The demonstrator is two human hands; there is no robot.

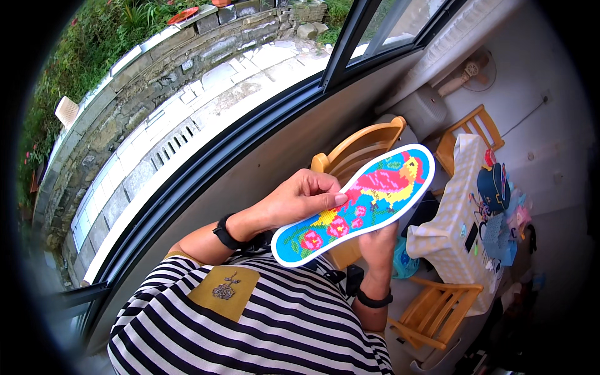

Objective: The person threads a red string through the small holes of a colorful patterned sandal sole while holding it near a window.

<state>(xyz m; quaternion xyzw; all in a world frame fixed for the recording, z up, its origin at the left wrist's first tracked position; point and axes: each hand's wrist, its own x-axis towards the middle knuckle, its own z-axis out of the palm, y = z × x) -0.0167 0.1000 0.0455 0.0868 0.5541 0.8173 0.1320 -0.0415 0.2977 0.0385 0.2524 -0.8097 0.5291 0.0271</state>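
Locate the insole (356, 211) in mid-air, just beyond the striped top (250, 325) and between the two hands. Note the slant: rising from lower left to upper right, with the patterned face in view.

Check the grip. Find the right hand (378, 247) at the lower edge, apparently clasping from below, with fingers hidden behind the sole. Find the left hand (300, 200) across the upper edge, with the thumb on the face and the index finger curled close to it. Cannot tell whether pinching the insole, something fine, or nothing.

Expect low weight, easily borne one-handed. Expect moderate stiffness: lies nearly flat, without visible sag toward the ends. Likely to flex at the narrow waist under pressure. Expect a slightly rough, grippy feel over the parrot (379, 182) and the flowers (310, 239), perhaps smoother along the white rim (292, 264). Unlikely to break if dropped; more prone to snags and soiling.

Take hold by the white rim at the waist, with thumb above and fingers flat beneath. Avoid folding end to end. Keep the left wristband (226, 232) off the pattern. Allow clearance from the chair (359, 145) beyond.
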